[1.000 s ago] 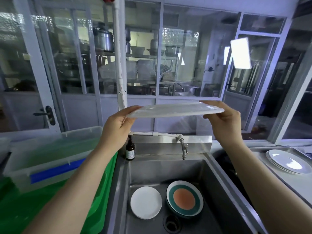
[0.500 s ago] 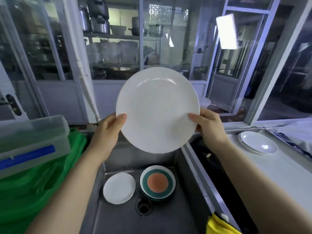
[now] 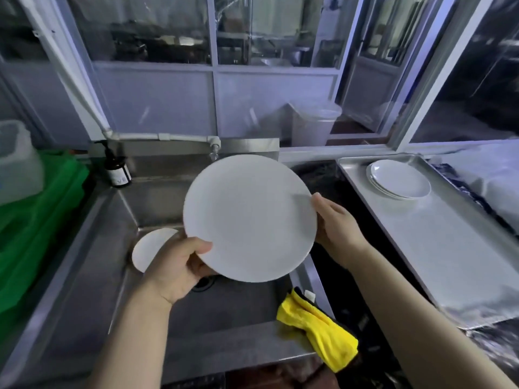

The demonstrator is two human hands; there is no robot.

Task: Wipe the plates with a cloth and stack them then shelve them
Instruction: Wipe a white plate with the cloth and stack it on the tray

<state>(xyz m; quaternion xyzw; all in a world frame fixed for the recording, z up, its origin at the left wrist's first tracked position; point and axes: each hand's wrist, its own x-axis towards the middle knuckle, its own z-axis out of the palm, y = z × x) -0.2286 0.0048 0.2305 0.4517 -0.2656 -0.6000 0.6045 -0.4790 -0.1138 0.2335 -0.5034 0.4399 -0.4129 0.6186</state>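
the steel sink [image 3: 92, 248] takes most of the lower left, and a steel tray [image 3: 449, 248] lies well apart from it on the right, with a dark gap between them. behind both stands a wall of glass panels [image 3: 157, 29] in pale frames. a green tub [image 3: 42, 214] is at the left edge beside the sink. over the basin a person holds a white plate [image 3: 250, 220], tilted so its round face looks toward the camera. the left hand [image 3: 177, 265] grasps the lower left rim, the thumb [image 3: 203, 246] curled over the face and the other fingers hidden behind. the right hand [image 3: 335, 223] grips the right rim, with its thumb [image 3: 317, 199] at the edge; how its fingers lie behind the plate i cannot tell. a stack of white plates [image 3: 398, 182] rests on the far end of the tray, perhaps three of them, but the rims blur together. a yellow cloth [image 3: 317, 327] hangs over the front right corner of the sink, near the right forearm. a small white plate [image 3: 146, 245] lies in the basin, partly covered by the left hand. a dark pump bottle [image 3: 116, 169] stands on the back left corner of the sink. a white pipe [image 3: 157, 136] runs along the wall to a tap [image 3: 214, 148] just above the held plate.
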